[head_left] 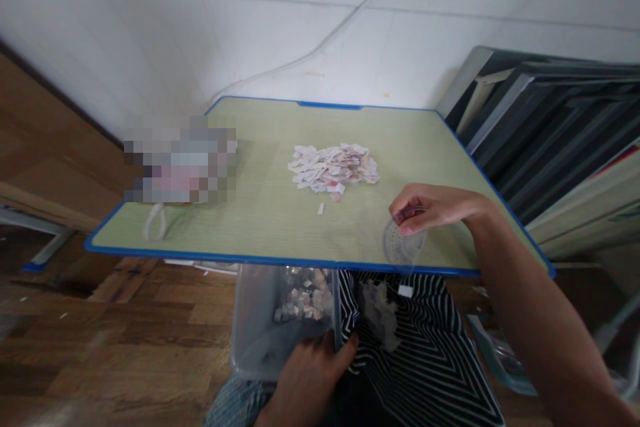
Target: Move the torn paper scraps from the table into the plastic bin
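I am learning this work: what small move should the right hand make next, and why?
Probably lower the clear plastic piece onto the striped cloth: the right hand holds it near the front edge of the table, and pale scraps lie on that cloth.

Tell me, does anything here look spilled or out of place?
Yes, some stray bits. A white piece shows against the striped cloth, beyond the table's edge, and white specks dot the wooden floor at far left. They look dropped, since the table's paper scraps lie mostly heaped together.
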Available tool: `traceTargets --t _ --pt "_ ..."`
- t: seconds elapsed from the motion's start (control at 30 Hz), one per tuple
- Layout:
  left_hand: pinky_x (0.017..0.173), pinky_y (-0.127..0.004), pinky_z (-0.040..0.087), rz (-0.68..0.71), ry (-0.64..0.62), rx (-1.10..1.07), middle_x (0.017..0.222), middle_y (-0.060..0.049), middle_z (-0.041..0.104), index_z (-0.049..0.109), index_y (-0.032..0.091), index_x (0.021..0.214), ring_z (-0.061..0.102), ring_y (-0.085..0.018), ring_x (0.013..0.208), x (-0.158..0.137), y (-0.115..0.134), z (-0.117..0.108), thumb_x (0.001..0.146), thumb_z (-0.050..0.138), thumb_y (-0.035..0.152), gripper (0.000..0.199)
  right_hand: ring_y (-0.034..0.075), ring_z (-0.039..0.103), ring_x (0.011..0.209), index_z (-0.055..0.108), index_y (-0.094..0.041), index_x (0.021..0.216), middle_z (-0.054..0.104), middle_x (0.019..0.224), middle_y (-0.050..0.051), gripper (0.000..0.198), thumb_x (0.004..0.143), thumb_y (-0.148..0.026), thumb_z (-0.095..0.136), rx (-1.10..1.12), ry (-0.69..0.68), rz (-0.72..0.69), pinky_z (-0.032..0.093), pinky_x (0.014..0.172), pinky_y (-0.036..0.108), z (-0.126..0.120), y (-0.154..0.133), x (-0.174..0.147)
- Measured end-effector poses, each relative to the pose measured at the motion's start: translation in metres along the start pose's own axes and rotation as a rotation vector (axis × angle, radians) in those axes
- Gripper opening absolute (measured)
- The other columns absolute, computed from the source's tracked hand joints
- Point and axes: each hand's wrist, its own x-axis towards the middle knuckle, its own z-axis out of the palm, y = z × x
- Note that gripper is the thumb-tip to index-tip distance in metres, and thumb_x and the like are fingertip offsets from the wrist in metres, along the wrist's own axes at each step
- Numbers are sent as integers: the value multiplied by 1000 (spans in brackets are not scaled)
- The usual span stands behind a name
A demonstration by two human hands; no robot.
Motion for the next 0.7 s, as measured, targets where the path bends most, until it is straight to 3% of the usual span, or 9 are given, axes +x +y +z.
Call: traceTargets --t 0.1,0.27,0.33,0.47,0.6,0.7 --pt "70 -31 43 0 -5 2 102 -8 53 27 25 128 53 -21 86 0 0 -1 80 46 8 55 2 29 42 43 -14 51 32 46 -7 33 74 -33 56 27 50 -23 20 38 17 1 -1 -1" --pt "69 -32 45 2 -19 48 105 -9 53 27 25 128 54 -21 86 0 1 -3 81 45 6 53 2 31 34 47 -15 63 37 40 -8 27 76 -37 55 130 506 -16 23 34 16 1 5 6" --pt "68 -33 46 6 -24 61 105 -10 53 26 24 128 55 -22 85 0 1 -3 81 46 7 53 3 36 34 48 -14 67 41 41 -7 27 77 -38 54 119 615 41 26 35 16 3 11 14" --pt "67 -33 46 10 -8 52 101 -9 54 25 23 128 55 -22 84 0 1 -2 80 47 7 55 5 43 43 47 -14 63 47 49 -3 30 75 -41 55 48 625 95 32 40 18 7 21 26" --pt "66 -33 46 21 14 40 101 -9 54 26 24 128 56 -22 82 0 1 -1 80 45 5 55 4 33 45 41 -14 51 35 49 -6 35 71 -36 58 -111 655 29 24 41 18 6 22 24" --pt "66 -34 47 22 24 31 103 -10 53 27 23 128 55 -23 83 0 2 -2 80 45 4 54 3 26 44 35 -15 47 27 48 -7 38 72 -32 58 -151 533 28 19 40 19 4 19 18"
